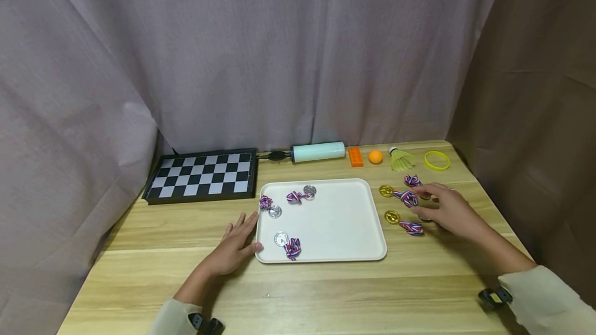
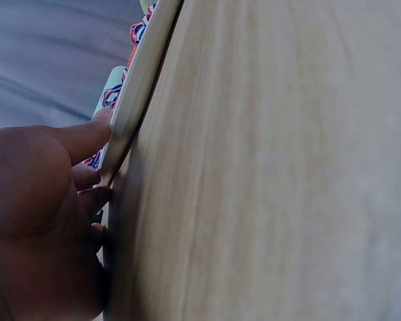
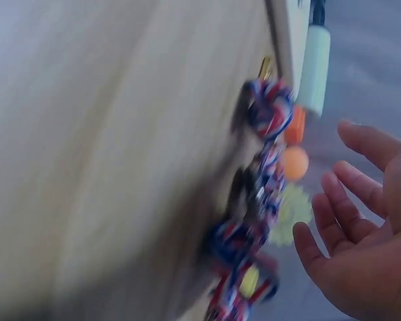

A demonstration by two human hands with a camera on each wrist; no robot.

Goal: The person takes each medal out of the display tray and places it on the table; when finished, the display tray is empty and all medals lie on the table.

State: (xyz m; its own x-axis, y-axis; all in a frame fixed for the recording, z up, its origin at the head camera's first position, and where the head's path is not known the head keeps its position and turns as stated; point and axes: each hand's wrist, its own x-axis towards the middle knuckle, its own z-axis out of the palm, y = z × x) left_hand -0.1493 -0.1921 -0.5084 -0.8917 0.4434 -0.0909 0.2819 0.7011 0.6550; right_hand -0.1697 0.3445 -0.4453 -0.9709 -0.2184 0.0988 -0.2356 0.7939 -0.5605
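My left hand (image 1: 233,249) rests at the left edge of a white tray (image 1: 335,221), its thumb and fingers touching the rim. Three silver medals with knotted striped ribbons lie on the tray: one at the left rim (image 1: 274,211), one near the back (image 1: 309,190), one at the front left (image 1: 281,239). Above a group of medals right of the tray hovers my right hand (image 1: 447,211), fingers loosely bent and holding nothing. Two gold medals, one behind (image 1: 386,191) and one in front (image 1: 392,216), show beside it. Other medals there are partly hidden by the hand.
A chessboard (image 1: 202,174) lies at the back left. Along the back are a pale green hand pump (image 1: 318,152), an orange brick (image 1: 356,157), an orange ball (image 1: 375,156), a yellow shuttlecock (image 1: 401,159) and a yellow ring (image 1: 436,161). Grey curtains (image 1: 261,56) stand behind the table.
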